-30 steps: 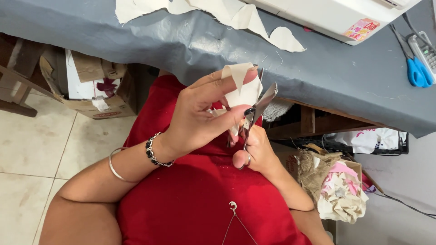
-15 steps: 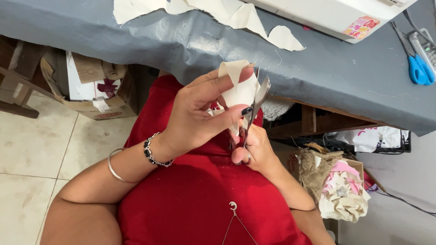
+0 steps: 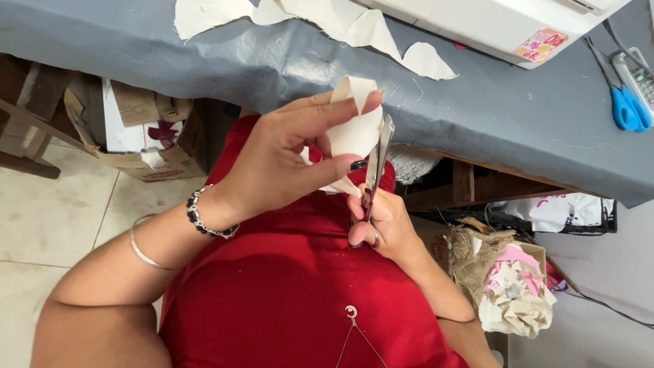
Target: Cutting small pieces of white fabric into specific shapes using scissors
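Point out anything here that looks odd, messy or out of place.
Mostly untidy. Cream fabric offcuts lie scattered on the grey-covered table, and a box of scraps overflows by the floor. The left hand holds a cream fabric piece against scissors in the right hand; nothing looks damaged.

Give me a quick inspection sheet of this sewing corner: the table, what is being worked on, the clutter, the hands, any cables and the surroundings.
Surface: table under a grey cover, wrinkled.
Job's things: small cream cloth piece held up; metal scissors with blades against its edge.
Clutter: cream cloth cutouts on the table; blue-handled scissors at the right edge; white machine at the back.
Hands: left hand pinches the cloth; right hand grips the scissors.
Cables: dark cable on the floor, lower right.
Surroundings: tiled floor; cardboard box under the table; box of cloth scraps at right.
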